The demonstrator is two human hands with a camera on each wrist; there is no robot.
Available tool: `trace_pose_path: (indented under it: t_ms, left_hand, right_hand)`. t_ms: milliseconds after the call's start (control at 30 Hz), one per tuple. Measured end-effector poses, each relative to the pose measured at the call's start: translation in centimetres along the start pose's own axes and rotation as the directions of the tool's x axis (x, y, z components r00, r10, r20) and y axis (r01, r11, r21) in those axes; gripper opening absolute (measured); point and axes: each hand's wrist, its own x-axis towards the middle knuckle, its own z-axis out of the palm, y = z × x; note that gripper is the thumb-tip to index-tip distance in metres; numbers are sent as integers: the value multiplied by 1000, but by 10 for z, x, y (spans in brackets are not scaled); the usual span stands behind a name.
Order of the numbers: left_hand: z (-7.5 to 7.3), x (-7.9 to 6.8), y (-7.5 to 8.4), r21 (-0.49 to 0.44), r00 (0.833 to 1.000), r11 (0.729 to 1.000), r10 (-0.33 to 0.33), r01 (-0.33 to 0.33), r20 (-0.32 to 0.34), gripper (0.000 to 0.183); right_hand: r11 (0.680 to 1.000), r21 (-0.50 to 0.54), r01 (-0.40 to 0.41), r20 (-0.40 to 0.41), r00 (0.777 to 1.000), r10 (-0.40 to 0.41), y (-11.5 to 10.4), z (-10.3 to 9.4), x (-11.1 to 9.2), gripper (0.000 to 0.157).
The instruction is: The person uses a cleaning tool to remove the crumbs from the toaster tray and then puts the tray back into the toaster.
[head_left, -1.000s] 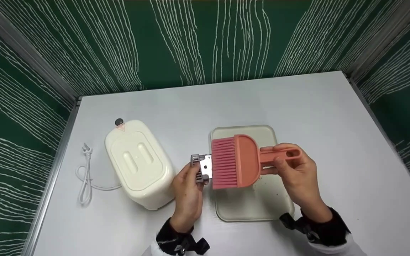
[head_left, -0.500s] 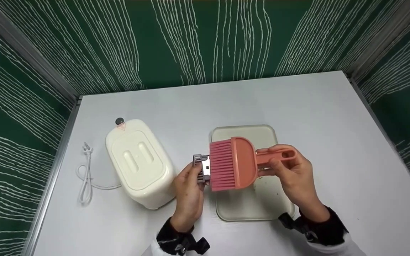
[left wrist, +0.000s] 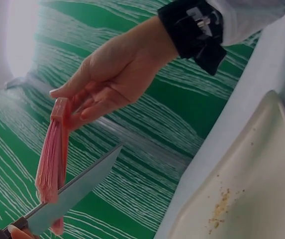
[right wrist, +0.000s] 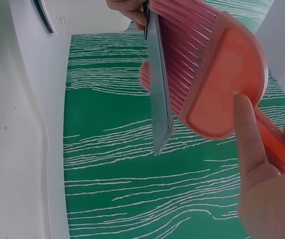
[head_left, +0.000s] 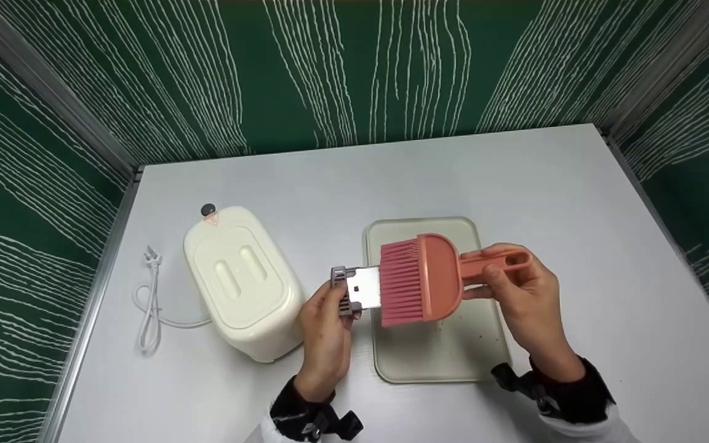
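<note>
Brush: a coral plastic brush with pink bristles (head_left: 437, 277) is held above a pale grey-green, round-cornered tray (head_left: 440, 368), bristles set against the plate.
Plate: a flat silvery metal plate with a grey slotted end (head_left: 365, 288) is held over the tray's left edge.
Hands: the slotted end is gripped by the left hand (head_left: 327, 332), the brush handle by the right hand (head_left: 530, 301).
Stroke: the brush has been drawn rightward, more plate bared; sweeping seems under way.
Crumbs: scattered on the tray (left wrist: 221, 206).
Hidden: the plate's far end is masked by bristles from the head view.
</note>
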Motion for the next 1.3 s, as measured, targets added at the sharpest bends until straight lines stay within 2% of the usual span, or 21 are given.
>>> trace_pose_path:
  t_ms: [600,867,1100,1300]
  left_hand:
    - [0,0,-3,-21,1000,1000,20,-20,0,27]
    - [-1,1,-3,-32,1000,999,22,-22,-1,27]
    - [-2,0,-1,16,999,999,29,-29,22,29]
    - [-2,1,-1,4,1000,1000,18,-18,9,29]
  right_hand:
    - [999,12,35,-64,997,-34,-9,-20,5,17]
    - [998,-39,40,-112,993,-44,-12,-26,6,16]
    - [997,-52,52,-141,988,-58,-16,-31,8,16]
    - [996,-79,44,-179,982,-58,-19,-36,9,15]
